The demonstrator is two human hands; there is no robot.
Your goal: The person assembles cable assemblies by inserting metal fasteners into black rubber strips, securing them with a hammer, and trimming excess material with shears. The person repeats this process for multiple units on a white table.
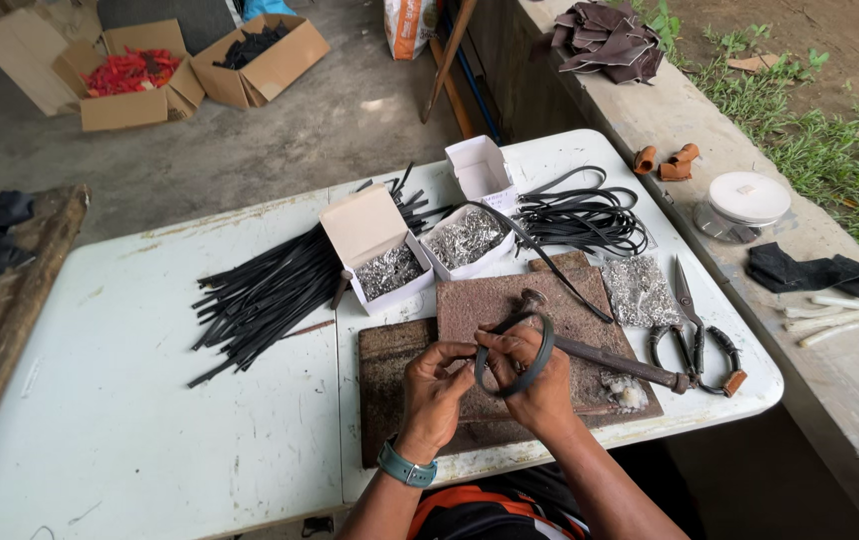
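My left hand (437,392) and my right hand (538,378) meet over a rusty flat metal plate (510,305). Together they hold a black strap bent into a loop (540,352), fingertips pinching where its ends meet. A dark hammer (610,357) lies on the plate just right of my right hand. Two open white boxes of small silver metal pieces (390,270) (465,238) stand behind the plate. A large pile of straight black straps (270,290) lies to the left of the boxes.
Scissors (692,335) and a clear bag of metal pieces (638,290) lie at the right of the white table (130,400). Coiled black straps (585,218) sit at the back. Cardboard boxes (135,75) stand on the floor. A concrete ledge (800,330) runs along the right.
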